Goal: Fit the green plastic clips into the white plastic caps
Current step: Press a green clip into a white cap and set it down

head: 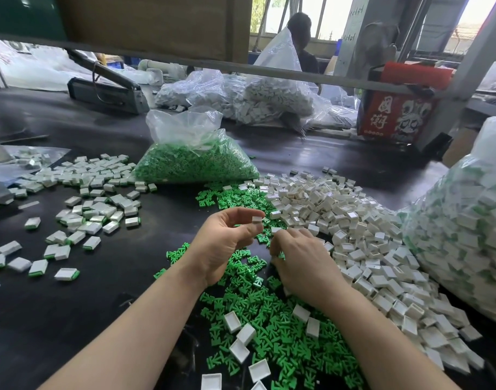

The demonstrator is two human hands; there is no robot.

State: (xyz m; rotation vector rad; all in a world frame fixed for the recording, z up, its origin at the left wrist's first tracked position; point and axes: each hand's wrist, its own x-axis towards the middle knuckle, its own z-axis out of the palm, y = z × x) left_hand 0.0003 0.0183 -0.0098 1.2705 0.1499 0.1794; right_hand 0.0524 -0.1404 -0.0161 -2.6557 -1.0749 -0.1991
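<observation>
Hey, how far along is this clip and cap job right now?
Done: assembled caps spread at left. In hand: the left hand pinches one white cap; the right hand reaches into the green clips. Left: a big pile of empty caps.

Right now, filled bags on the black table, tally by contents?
Bag of green clips: 1
Bags of white caps at the back: 2, overlapping, so the count is approximate
Bag of fitted white-and-green caps, right: 1
Flat bag with a few white pieces, far left: 1
Total: 5
</observation>
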